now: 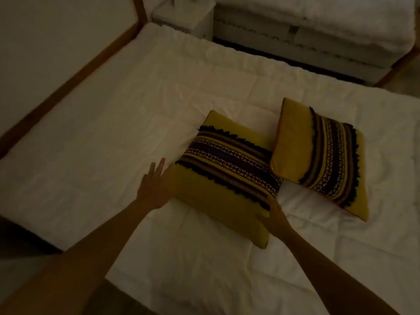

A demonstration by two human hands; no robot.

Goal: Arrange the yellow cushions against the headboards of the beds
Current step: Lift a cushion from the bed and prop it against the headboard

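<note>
Two yellow cushions with dark patterned, fringed bands lie flat on a white bed (113, 123). The nearer cushion (225, 176) is in the middle of the bed; the second cushion (318, 155) lies just right of it, their corners touching. My left hand (154, 187) is flat with fingers spread at the nearer cushion's left edge. My right hand (272, 214) rests on its right lower edge, fingers against the fabric. The padded headboard (52, 39) with a wooden frame runs along the left side, far from both cushions.
A second white bed (318, 26) stands at the top right across a dark gap of floor. A white nightstand (186, 17) sits between the beds at the top. The room is dim.
</note>
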